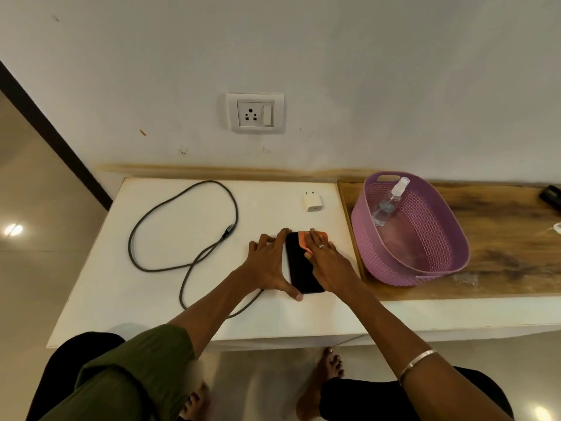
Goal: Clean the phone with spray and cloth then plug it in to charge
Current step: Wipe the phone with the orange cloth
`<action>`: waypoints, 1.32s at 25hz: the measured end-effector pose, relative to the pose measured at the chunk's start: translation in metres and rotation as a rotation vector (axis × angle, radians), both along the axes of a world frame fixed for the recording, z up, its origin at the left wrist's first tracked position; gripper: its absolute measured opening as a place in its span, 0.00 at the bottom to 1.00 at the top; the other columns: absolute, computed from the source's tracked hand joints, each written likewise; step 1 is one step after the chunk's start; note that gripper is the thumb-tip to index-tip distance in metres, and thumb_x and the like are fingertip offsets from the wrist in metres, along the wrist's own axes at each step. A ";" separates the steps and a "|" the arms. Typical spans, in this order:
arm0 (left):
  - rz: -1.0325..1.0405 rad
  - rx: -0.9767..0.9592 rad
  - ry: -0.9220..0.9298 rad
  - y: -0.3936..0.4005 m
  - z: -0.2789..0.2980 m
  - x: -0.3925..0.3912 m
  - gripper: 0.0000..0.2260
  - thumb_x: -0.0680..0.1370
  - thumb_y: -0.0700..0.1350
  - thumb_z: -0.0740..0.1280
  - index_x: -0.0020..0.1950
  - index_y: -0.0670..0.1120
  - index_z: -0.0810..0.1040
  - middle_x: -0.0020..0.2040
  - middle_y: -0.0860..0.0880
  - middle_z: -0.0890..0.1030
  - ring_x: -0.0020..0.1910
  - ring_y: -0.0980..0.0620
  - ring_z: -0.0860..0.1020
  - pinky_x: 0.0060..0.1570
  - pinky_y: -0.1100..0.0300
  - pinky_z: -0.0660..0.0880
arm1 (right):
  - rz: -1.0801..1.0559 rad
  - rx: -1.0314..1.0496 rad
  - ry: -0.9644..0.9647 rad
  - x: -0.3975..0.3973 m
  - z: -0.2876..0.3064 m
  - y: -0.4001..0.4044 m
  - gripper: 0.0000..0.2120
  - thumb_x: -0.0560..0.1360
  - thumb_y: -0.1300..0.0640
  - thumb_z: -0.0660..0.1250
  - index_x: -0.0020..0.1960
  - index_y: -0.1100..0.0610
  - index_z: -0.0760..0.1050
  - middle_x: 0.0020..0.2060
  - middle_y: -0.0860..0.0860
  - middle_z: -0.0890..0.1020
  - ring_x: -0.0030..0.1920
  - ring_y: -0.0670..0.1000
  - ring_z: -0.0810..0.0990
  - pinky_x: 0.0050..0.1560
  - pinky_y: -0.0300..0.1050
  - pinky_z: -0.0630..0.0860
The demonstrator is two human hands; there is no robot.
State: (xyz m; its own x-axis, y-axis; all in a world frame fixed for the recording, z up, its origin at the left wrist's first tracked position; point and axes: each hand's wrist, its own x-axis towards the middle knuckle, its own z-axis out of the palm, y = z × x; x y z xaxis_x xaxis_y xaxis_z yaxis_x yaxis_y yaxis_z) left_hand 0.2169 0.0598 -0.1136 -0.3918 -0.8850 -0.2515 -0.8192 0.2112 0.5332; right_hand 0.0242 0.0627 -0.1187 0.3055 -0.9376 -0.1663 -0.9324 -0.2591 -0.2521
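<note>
A black phone [300, 262] lies flat on the white table [170, 293], screen dark. My left hand [268, 262] clamps its left edge, fingers at the top and thumb at the bottom corner. My right hand [326, 262] presses an orange cloth [306, 238] flat on the phone's upper right part. A clear spray bottle [388, 202] leans inside the purple basket [437, 262] to the right. A white charger adapter [312, 202] lies behind the phone. The dark cable [170, 217] loops across the table's left half, one plug end near the middle.
A wall socket with a switch [255, 113] sits above the table's back edge. The basket stands on a wooden shelf [510, 238] joined to the table's right side. A dark object [551, 196] lies at the shelf's far right. Bare feet show on the floor below.
</note>
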 end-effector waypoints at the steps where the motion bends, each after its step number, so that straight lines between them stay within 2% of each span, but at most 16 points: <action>1: 0.003 -0.003 0.003 0.000 0.000 0.000 0.66 0.46 0.75 0.74 0.75 0.58 0.45 0.71 0.50 0.68 0.71 0.45 0.60 0.67 0.46 0.59 | -0.029 0.012 -0.021 0.003 0.001 -0.007 0.33 0.81 0.58 0.59 0.80 0.54 0.44 0.80 0.52 0.48 0.79 0.54 0.49 0.76 0.49 0.54; 5: 0.001 0.010 0.007 0.000 0.002 0.000 0.65 0.47 0.74 0.75 0.76 0.58 0.44 0.72 0.51 0.68 0.71 0.46 0.60 0.68 0.46 0.59 | -0.099 0.021 -0.024 0.014 0.001 -0.017 0.32 0.82 0.55 0.58 0.80 0.53 0.46 0.79 0.51 0.51 0.79 0.55 0.52 0.75 0.51 0.60; 10: -0.006 0.016 -0.006 0.001 0.002 0.000 0.68 0.49 0.73 0.76 0.78 0.54 0.43 0.74 0.50 0.66 0.72 0.44 0.60 0.72 0.43 0.59 | -0.010 -0.022 0.013 0.037 -0.003 -0.011 0.30 0.82 0.51 0.55 0.79 0.56 0.46 0.79 0.54 0.52 0.79 0.54 0.49 0.78 0.50 0.51; 16: 0.027 0.057 -0.020 0.000 -0.002 0.000 0.72 0.48 0.74 0.76 0.77 0.54 0.35 0.76 0.48 0.63 0.74 0.44 0.57 0.74 0.44 0.55 | 0.035 -0.047 0.053 0.045 -0.004 -0.005 0.31 0.82 0.49 0.54 0.79 0.57 0.47 0.79 0.55 0.53 0.79 0.54 0.50 0.79 0.50 0.49; 20: 0.029 0.037 -0.011 0.000 -0.003 0.001 0.71 0.46 0.74 0.75 0.77 0.56 0.36 0.76 0.48 0.62 0.74 0.44 0.58 0.74 0.42 0.56 | 0.092 -0.052 0.003 0.037 0.001 0.007 0.33 0.81 0.52 0.60 0.79 0.57 0.48 0.79 0.54 0.55 0.79 0.55 0.52 0.78 0.49 0.56; 23: 0.017 0.027 0.006 0.000 -0.003 0.001 0.69 0.46 0.74 0.75 0.77 0.58 0.39 0.76 0.50 0.61 0.72 0.44 0.59 0.71 0.44 0.57 | 0.152 -0.027 0.009 0.029 0.003 0.028 0.38 0.78 0.50 0.65 0.79 0.56 0.47 0.79 0.53 0.54 0.79 0.55 0.52 0.76 0.50 0.60; 27: 0.037 0.010 -0.019 -0.001 -0.003 0.000 0.68 0.45 0.74 0.73 0.77 0.58 0.41 0.74 0.48 0.64 0.71 0.46 0.60 0.68 0.49 0.58 | 0.170 -0.001 -0.127 0.014 -0.005 0.070 0.27 0.82 0.51 0.55 0.79 0.51 0.51 0.78 0.47 0.56 0.78 0.50 0.54 0.74 0.44 0.63; 30: 0.031 -0.012 -0.046 0.000 -0.004 0.000 0.64 0.51 0.70 0.76 0.77 0.57 0.42 0.73 0.48 0.65 0.71 0.46 0.61 0.68 0.49 0.60 | 0.127 0.038 -0.238 0.001 -0.008 0.091 0.25 0.83 0.49 0.52 0.76 0.48 0.47 0.76 0.41 0.55 0.77 0.46 0.56 0.72 0.38 0.59; 33: 0.023 -0.012 -0.061 0.001 -0.002 0.000 0.64 0.51 0.69 0.77 0.76 0.57 0.43 0.73 0.47 0.65 0.71 0.45 0.61 0.68 0.48 0.60 | 0.172 0.051 -0.178 -0.010 -0.010 0.100 0.28 0.83 0.51 0.52 0.75 0.46 0.38 0.74 0.38 0.44 0.78 0.44 0.45 0.73 0.38 0.52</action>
State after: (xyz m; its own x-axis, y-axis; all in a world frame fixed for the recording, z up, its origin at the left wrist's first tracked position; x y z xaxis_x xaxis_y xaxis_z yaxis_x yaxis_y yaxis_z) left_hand 0.2170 0.0605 -0.1151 -0.3560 -0.8965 -0.2639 -0.8548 0.1983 0.4795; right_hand 0.0138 0.1627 -0.1285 0.4887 -0.8609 -0.1417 -0.8153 -0.3929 -0.4253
